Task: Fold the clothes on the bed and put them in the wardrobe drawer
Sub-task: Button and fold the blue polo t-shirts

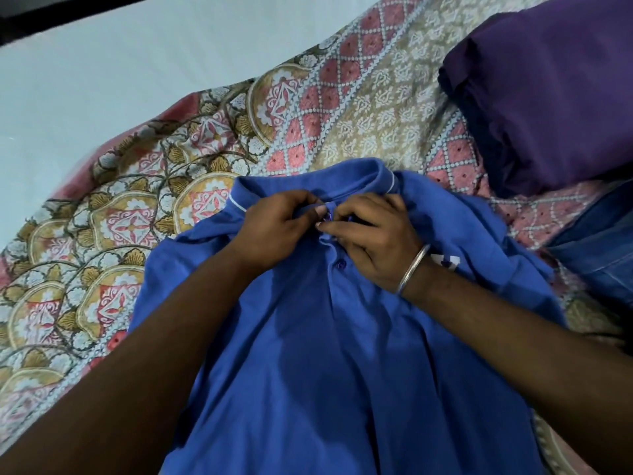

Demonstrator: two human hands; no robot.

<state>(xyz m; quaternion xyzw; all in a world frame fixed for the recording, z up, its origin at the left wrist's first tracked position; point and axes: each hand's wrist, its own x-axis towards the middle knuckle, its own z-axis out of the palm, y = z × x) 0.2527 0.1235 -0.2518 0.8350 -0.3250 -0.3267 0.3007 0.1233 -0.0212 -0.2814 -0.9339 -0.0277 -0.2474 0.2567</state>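
Pinching blue polo shirt point(318, 337) placket: left hand point(274, 228), right hand point(376, 241), fingers curled.

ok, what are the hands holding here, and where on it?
Both hold the blue polo shirt at its button placket just below the collar: left hand and right hand pinch the fabric around the top button.

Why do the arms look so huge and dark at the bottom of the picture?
In the head view, the wide-angle lens stretches whatever is close, so the forearms balloon toward the bottom corners; the light is dim and soft, leaving the left hand and right hand shadowed over the blue polo shirt; the patterned bedspread curves near the edges and blurs slightly.
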